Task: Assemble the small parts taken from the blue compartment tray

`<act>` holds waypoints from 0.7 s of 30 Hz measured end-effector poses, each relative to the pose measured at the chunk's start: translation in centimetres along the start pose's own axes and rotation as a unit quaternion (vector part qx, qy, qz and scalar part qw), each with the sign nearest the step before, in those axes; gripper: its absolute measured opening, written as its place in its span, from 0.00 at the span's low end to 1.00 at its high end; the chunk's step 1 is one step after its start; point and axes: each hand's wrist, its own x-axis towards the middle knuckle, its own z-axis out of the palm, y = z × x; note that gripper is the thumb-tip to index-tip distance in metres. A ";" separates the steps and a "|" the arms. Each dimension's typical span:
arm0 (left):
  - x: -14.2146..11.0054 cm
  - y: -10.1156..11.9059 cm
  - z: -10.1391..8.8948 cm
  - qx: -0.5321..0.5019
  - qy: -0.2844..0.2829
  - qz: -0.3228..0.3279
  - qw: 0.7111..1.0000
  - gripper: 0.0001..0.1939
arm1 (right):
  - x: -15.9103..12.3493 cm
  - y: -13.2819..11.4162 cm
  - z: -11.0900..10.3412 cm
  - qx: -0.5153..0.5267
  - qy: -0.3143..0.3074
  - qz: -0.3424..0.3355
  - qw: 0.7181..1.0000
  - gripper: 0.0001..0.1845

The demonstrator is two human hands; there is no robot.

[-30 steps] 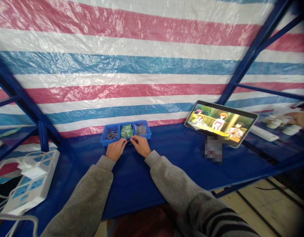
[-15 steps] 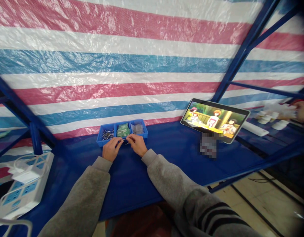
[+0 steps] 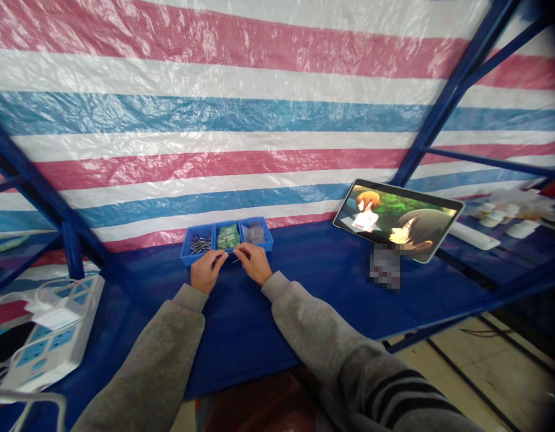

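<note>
Left hand (image 3: 207, 270) and right hand (image 3: 254, 261) fingers pinch a thin metal pin (image 3: 228, 255) between them, just short of the blue tray (image 3: 226, 235); keep it level, grips near the ends.

A makeshift assembly workstation: a blue metal frame (image 3: 443, 99) hung with striped tarpaulin (image 3: 241, 114), parts bins (image 3: 226, 237) and a power strip (image 3: 47, 342) on the counter (image 3: 322, 282).

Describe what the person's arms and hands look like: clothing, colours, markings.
Both arms wear loose grey sweatshirt sleeves with ribbed cuffs at the wrists. The right sleeve has dark stripes near the upper arm; the left sleeve is plain. The left hand and right hand are bare, without gloves.
</note>
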 end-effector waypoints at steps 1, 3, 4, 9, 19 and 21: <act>0.0 0.1 -0.1 -0.010 0.004 -0.005 1.000 0.10 | 0.0 0.0 0.0 -0.004 0.000 0.000 1.000 0.15; 0.1 0.5 -0.2 -0.033 0.017 -0.017 0.999 0.10 | 0.0 0.0 0.1 -0.011 -0.004 -0.003 1.000 0.15; 0.1 0.8 -0.3 -0.047 0.023 -0.025 0.998 0.09 | 0.0 0.0 0.1 -0.013 -0.008 -0.005 1.000 0.16; 0.3 1.5 -0.5 -0.115 0.042 -0.063 0.990 0.10 | -0.1 0.0 0.1 -0.028 -0.018 0.005 0.999 0.17; 0.1 1.2 -0.4 -0.181 -0.021 -0.141 0.973 0.11 | 0.1 -0.1 -0.3 -0.010 0.022 0.023 0.999 0.17; 0.1 1.3 -0.4 -0.168 -0.041 -0.138 0.975 0.12 | 0.1 -0.1 -0.3 -0.009 0.025 0.022 0.999 0.17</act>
